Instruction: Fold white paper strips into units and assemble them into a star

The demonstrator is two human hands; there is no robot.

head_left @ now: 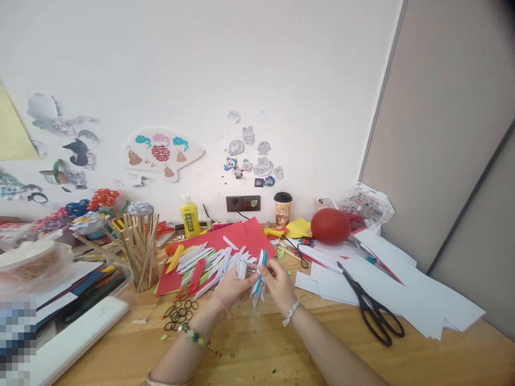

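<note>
Near the middle of the wooden table, my left hand (234,286) is closed round white folded paper strips (242,269). Close beside it on the right, my right hand (280,280) pinches a blue and white folded paper piece (259,273), which stands upright between the two hands. The fingertips of both hands nearly meet there, and some are hidden behind the paper. Just beyond my hands lies a pile of folded strips (195,262), mostly white with some green, yellow and red, on red paper sheets (217,236).
Black scissors (372,308) lie on the right beside white paper sheets (418,300). Black rings (181,311) lie left of my hands. Wooden sticks (140,252) stand in a holder. A yellow bottle (190,217), a cup (282,210) and a red balloon (330,225) stand farther back.
</note>
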